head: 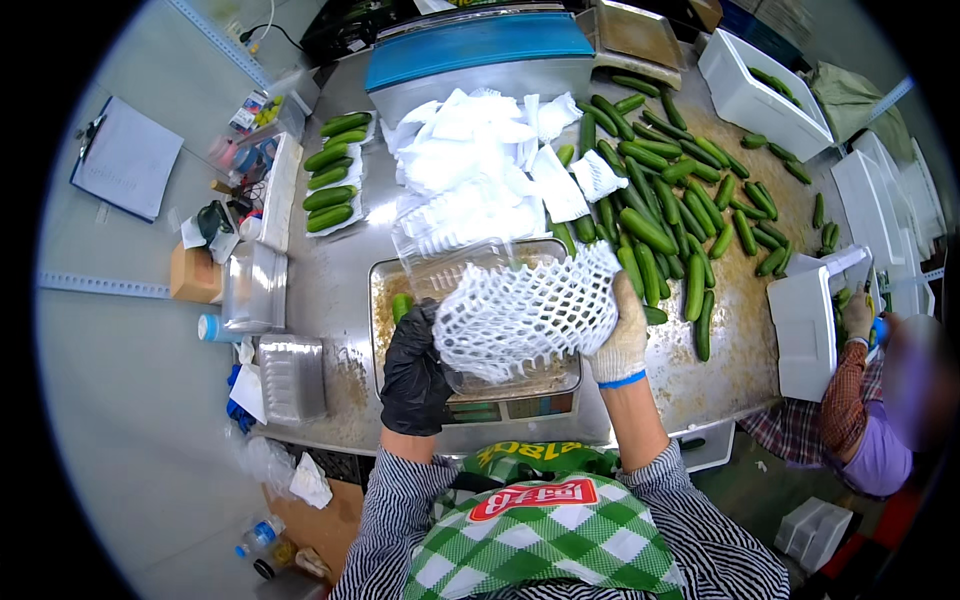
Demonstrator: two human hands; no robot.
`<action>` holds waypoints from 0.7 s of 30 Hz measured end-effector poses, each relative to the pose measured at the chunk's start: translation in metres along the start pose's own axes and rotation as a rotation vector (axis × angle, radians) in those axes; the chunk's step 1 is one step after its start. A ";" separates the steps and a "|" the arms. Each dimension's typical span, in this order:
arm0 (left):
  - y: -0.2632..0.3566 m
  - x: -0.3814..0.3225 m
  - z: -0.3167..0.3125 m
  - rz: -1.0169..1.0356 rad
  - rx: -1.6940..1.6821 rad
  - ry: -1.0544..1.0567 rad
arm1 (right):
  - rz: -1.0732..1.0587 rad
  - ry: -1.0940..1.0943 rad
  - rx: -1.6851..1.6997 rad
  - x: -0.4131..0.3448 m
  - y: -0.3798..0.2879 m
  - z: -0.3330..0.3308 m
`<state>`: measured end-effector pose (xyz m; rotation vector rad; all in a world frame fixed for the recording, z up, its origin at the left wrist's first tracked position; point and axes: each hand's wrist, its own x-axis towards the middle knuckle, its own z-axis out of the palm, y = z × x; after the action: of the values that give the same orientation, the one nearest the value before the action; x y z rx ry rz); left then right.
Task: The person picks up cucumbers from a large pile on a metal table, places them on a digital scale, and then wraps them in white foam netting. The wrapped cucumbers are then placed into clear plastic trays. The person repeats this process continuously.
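My left hand [417,371], in a black glove, grips the left end of a white foam mesh net [529,311]. The net is stretched between both hands; my right hand [626,334], in a pale knit glove, holds its right end. Below it is the metal tray [379,300] of a weighing scale, with a clear plastic clamshell box [442,266] on it, partly hidden by the net. A cucumber [402,306] shows beside my left hand. Behind lies a heap of white foam nets and pads [472,157]. A large pile of cucumbers [667,199] spreads to the right.
Cucumbers on white pads [330,176] lie at the back left. Stacked clear boxes [292,379] stand at the left. A blue-lidded container [480,49] is at the back. White foam boxes [802,337] line the right side, where another person's gloved hand [857,315] reaches into one.
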<state>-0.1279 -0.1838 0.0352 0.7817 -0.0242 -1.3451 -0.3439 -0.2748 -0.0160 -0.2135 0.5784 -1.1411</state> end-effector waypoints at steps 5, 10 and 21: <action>0.008 -0.008 -0.011 0.530 1.061 -0.155 | -0.219 0.295 -0.517 -0.009 -0.006 0.004; 0.011 -0.026 0.004 1.169 2.043 -0.490 | -1.145 -0.108 -1.569 -0.022 -0.037 0.044; -0.011 -0.025 -0.032 1.448 2.039 -0.699 | -0.969 -0.716 -1.886 -0.056 0.011 0.057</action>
<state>-0.1302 -0.1465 0.0158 1.2821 -2.2780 0.3704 -0.3205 -0.2273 0.0447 -2.6112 0.7277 -0.8931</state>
